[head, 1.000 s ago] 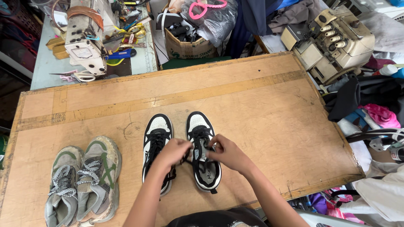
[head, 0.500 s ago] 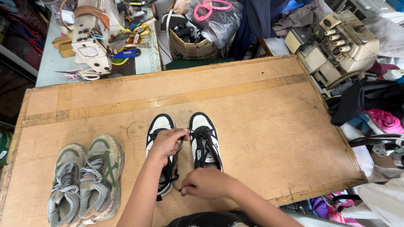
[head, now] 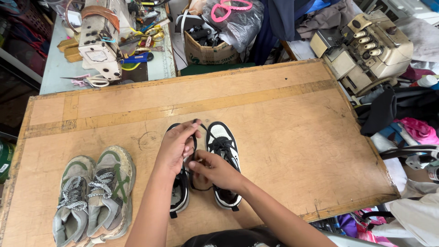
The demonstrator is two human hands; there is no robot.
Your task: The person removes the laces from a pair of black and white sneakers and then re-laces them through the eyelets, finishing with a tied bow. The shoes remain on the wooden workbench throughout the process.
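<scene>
Two black and white shoes (head: pixel 222 160) sit side by side on the wood, toes pointing away. The right one shows its white toe and dark laces. The left one (head: pixel 179 194) is mostly hidden under a hand. A thin black lace (head: pixel 202 126) sticks up by the toes.

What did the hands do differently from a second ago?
The left hand slid up the left black-and-white shoe and now pinches a black lace near its toe. The right hand left the right shoe and came between the two. The grey-green sneakers on the table stayed put.
</scene>
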